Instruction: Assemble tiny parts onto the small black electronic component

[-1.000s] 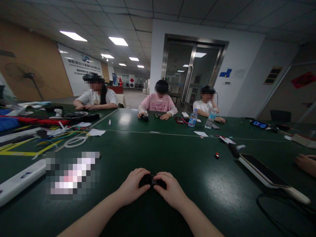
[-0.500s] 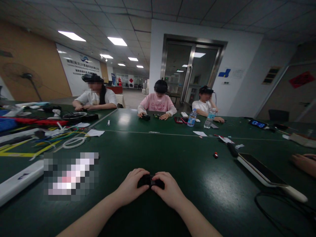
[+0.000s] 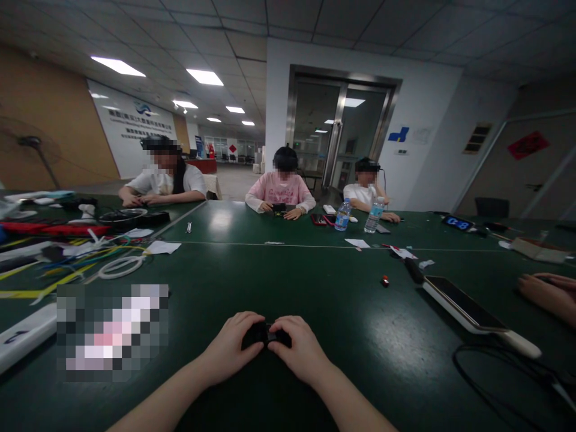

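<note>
A small black object (image 3: 269, 337) sits low in the middle of the view, over the green table (image 3: 216, 282). Its kind cannot be made out, because fingers cover most of it. My left hand (image 3: 234, 341) curls around its left end, with thumb and fingers closed on it. From the other side my right hand (image 3: 300, 343) grips the right end in the same way. Both thumbs lie close together on the near side, and a dark gap with a faint shine shows between the hands.
To the left lie a blurred-out bright patch (image 3: 119, 333), a white bar (image 3: 27, 337) and coiled white cable (image 3: 121, 267). A phone (image 3: 463, 303) on a white stand and black cables lie right. Bottles (image 3: 342, 215) and several seated people (image 3: 279, 189) are beyond.
The view has swung slightly right, so most things sit further left. Both hands keep their grip on the black object. Across the table, the person in pink has brought a dark object toward the middle.
</note>
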Demonstrator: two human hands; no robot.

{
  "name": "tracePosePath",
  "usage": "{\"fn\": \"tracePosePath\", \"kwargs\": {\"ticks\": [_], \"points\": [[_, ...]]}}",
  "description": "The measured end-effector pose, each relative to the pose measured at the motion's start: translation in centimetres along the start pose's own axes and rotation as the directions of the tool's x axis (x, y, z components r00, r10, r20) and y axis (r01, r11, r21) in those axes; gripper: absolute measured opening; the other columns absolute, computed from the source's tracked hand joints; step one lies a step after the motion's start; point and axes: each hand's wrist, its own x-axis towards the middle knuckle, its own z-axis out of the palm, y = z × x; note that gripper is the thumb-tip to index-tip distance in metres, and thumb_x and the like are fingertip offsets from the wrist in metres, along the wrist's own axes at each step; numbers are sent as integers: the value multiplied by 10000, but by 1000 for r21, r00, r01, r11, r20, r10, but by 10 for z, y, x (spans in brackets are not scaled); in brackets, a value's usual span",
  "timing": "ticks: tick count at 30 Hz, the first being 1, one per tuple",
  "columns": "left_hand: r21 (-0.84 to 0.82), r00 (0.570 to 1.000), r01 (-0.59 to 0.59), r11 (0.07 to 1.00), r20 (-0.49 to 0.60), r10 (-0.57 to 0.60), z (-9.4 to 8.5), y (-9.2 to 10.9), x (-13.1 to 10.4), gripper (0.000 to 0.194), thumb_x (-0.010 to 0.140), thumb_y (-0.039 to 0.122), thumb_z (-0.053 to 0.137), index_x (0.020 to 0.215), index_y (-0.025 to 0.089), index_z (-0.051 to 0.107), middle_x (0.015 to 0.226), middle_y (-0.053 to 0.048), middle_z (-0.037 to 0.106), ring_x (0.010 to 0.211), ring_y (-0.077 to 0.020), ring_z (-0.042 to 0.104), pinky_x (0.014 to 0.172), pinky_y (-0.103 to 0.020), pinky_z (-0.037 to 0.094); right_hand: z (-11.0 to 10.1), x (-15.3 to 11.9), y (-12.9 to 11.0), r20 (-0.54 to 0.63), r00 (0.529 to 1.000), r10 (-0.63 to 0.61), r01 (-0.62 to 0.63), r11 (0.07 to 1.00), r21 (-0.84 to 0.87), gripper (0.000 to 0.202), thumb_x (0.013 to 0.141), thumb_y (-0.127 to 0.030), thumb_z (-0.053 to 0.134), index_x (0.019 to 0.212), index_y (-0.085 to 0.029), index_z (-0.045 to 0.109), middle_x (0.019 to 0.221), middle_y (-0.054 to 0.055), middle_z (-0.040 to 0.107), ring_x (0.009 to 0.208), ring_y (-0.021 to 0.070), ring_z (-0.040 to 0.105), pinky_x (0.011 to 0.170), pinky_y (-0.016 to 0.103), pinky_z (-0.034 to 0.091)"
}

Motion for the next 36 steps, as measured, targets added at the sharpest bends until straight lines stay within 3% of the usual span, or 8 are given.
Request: {"fn": "tracePosePath", "kwargs": {"ticks": [13,20,31,36], "points": [[3,1000,-17,1000,-13,17,5,-12,1,361,748,233,589,1103,257,528,1124,-41,583,1065,-234,525,932,-405,404,-4,-2,-5,27,999,32,-32,999,1,208,746,-256,629,951,-280,610,1094,-11,579,1084,197,484,935,352,361],[-6,1000,19,1000,0,-19,3,-7,2,391,739,248,586,1125,250,522,1153,-50,577,1097,-255,507,953,-434,390,-6,-3,-9,33,998,51,-52,998,25,197,744,-251,624,938,-278,618,1085,-15,580,1075,198,488,931,355,363],[-8,998,52,999,42,-51,-2,1,2,382,742,269,582,1120,244,532,1177,-53,563,1105,-259,500,959,-439,382,-10,0,3,-161,973,167,-108,940,323,156,775,-287,559,921,-245,595,933,-5,617,930,190,571,854,339,423],[-2,999,43,999,29,-43,-3,3,2,378,736,242,577,1111,238,536,1164,-60,574,1097,-260,506,961,-436,377,-14,4,20,-266,941,210,-64,881,469,298,752,-313,591,1029,-204,572,971,35,629,939,202,587,873,371,428]]}}
